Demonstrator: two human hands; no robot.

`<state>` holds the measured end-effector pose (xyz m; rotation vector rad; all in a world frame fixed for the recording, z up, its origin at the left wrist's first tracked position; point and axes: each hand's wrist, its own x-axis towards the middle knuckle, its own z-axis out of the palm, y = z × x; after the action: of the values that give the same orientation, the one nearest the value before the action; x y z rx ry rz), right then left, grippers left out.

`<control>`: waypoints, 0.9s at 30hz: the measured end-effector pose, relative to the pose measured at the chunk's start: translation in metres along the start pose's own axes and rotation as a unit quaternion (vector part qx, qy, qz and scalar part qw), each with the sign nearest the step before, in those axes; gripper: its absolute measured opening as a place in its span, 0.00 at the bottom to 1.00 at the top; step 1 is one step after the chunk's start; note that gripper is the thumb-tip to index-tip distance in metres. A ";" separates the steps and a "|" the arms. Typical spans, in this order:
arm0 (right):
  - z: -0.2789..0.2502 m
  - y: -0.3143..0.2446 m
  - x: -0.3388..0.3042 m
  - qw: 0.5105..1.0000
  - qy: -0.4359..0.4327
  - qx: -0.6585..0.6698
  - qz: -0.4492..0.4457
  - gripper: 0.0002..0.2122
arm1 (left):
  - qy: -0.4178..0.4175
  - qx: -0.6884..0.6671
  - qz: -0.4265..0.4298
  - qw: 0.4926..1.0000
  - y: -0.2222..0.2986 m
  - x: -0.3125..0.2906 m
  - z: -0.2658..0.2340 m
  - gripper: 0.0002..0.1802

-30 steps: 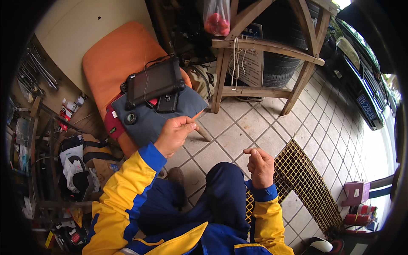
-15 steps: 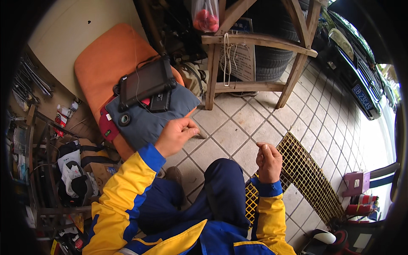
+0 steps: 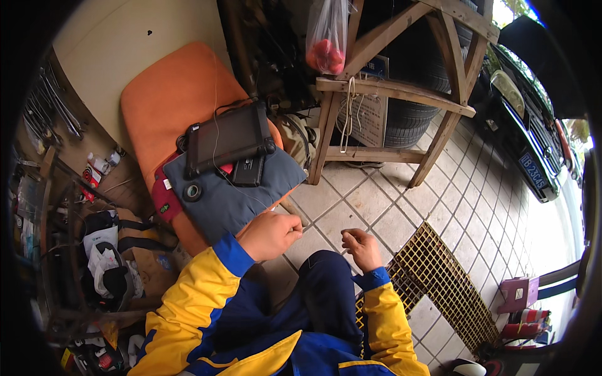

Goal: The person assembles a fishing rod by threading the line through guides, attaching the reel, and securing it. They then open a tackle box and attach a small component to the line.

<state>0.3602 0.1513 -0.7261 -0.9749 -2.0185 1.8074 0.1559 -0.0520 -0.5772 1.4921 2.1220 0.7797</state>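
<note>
My left hand is closed, thumb against the curled fingers, just off the near edge of a grey-blue cushion. A thin pale thread hangs down across a black rugged tablet and runs on over the cushion toward this hand; whether the fingers hold it is too fine to tell. To the right, above my knee, my right hand is pinched, thumb to forefinger. Anything between those fingertips is too small to name. A black roll of tape and a smaller black device lie on the cushion beside the tablet.
The cushion rests on an orange seat. Ahead stands a wooden frame with a plastic bag of red fruit and tires behind. A yellow floor grate is at right, a cluttered rack at left, a car beyond.
My hands have come closer together: the left moved slightly right and down, the right moved left and down. The surroundings sit lower in view as my head has tilted.
</note>
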 end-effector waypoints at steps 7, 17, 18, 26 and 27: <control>0.065 -0.019 0.166 0.978 0.063 -0.160 -0.119 0.23 | -0.047 0.096 -0.014 0.994 -0.037 0.017 0.001 0.10; 0.148 -0.064 0.330 0.953 0.152 -0.249 -0.082 0.36 | -0.106 0.055 -0.032 0.992 -0.068 0.031 -0.014 0.11; 0.148 -0.072 0.339 0.955 0.139 -0.244 -0.093 0.36 | -0.107 0.043 -0.037 0.993 -0.071 0.033 -0.017 0.11; 0.133 -0.179 0.432 0.946 0.104 -0.226 -0.208 0.24 | -0.087 0.006 -0.065 0.994 -0.087 0.044 -0.016 0.12; 0.135 -0.187 0.441 0.948 0.104 -0.212 -0.214 0.24 | -0.096 0.015 -0.080 0.992 -0.089 0.046 -0.015 0.12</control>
<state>-0.1047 0.3237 -0.6780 -0.7103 -2.3021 1.0291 0.0686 -0.0353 -0.6264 1.3336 2.0838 0.5274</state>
